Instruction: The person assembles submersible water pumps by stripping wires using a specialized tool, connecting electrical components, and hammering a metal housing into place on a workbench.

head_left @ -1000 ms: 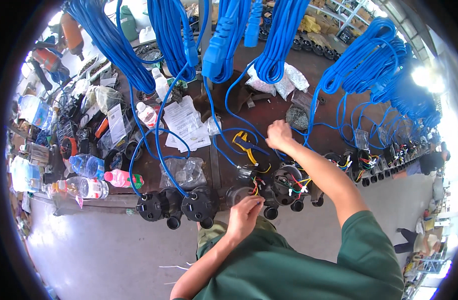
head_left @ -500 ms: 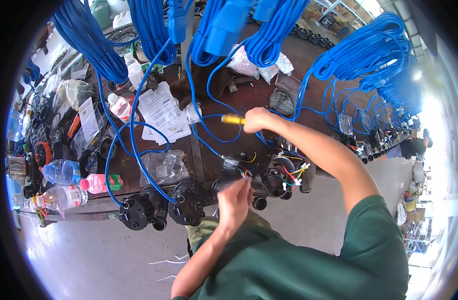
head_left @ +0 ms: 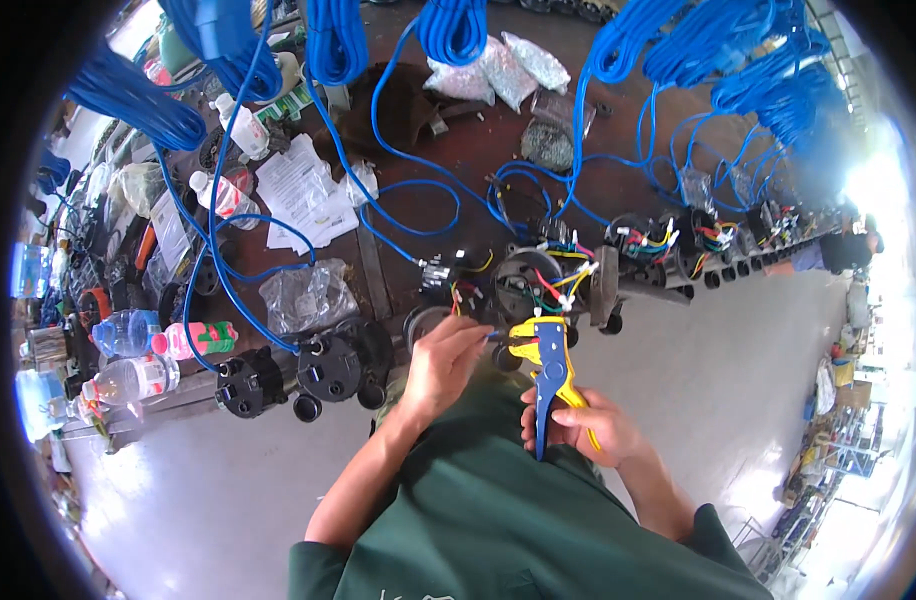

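My right hand point(head_left: 596, 428) is closed around the handles of a yellow and blue wire stripper point(head_left: 550, 365), its jaws pointing away from me. My left hand point(head_left: 446, 365) is closed in a pinch on thin wires point(head_left: 496, 338), whose ends meet the stripper's jaws; the exact ends are too small to make out. Just beyond stands an open black round housing point(head_left: 528, 282) with red, yellow and green wires and white connectors. To its left, a terminal part point(head_left: 438, 272) joins a blue cable point(head_left: 393, 243). A partly hidden round housing sits behind my left hand.
Two closed black housings point(head_left: 333, 368) stand at the bench edge on the left, near a clear plastic bag point(head_left: 308, 297) and several bottles point(head_left: 198, 339). Printed papers point(head_left: 303, 195) lie farther back. Coiled blue cables point(head_left: 335, 45) hang above. More wired housings point(head_left: 643, 240) line the right edge.
My right hand has come back from over the bench toward my body, and the wire stripper now meets the wires at my left hand. My left hand stays pinched. The view has shifted.
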Motion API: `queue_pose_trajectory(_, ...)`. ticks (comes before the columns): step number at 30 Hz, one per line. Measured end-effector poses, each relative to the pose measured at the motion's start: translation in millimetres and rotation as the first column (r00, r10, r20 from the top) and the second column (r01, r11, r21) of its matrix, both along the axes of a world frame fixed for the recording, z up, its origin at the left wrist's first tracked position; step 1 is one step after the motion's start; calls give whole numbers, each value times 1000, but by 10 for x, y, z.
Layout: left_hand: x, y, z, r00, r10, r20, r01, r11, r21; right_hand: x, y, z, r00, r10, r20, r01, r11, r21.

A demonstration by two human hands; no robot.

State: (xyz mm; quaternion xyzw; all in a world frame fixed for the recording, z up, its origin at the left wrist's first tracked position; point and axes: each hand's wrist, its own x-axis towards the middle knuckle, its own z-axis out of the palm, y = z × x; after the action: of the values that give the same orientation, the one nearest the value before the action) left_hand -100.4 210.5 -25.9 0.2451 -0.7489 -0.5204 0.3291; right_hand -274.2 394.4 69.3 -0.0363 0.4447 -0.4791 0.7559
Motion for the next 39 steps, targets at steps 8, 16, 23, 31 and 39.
queue_pose_trajectory(8, 44, -36, -17, 996, -52, 73, 64, 984, -164, 80, -91, -252, 999, 33, 16, -32, 999, -36)
queue_pose_trajectory(16, 2, -14, -23, 996, -40, 85, 58, 974, -220, 77, -93, -254, 995, 46, -89, -50, 998, -40)
queue_pose_trajectory(23, 1, -12, -56, 996, -27, 85, 43, 978, -203, 143, -147, -215, 974, 41, -223, -41, 999, 5)
queue_pose_trajectory(31, -9, -19, -64, 998, -14, 66, 30, 969, -244, 334, -207, -298, 864, 14, -504, 2, 1000, 31)
queue_pose_trajectory(39, -34, -38, -105, 999, 33, -15, -35, 970, -240, 221, -246, -303, 924, 67, -377, -67, 998, 13)
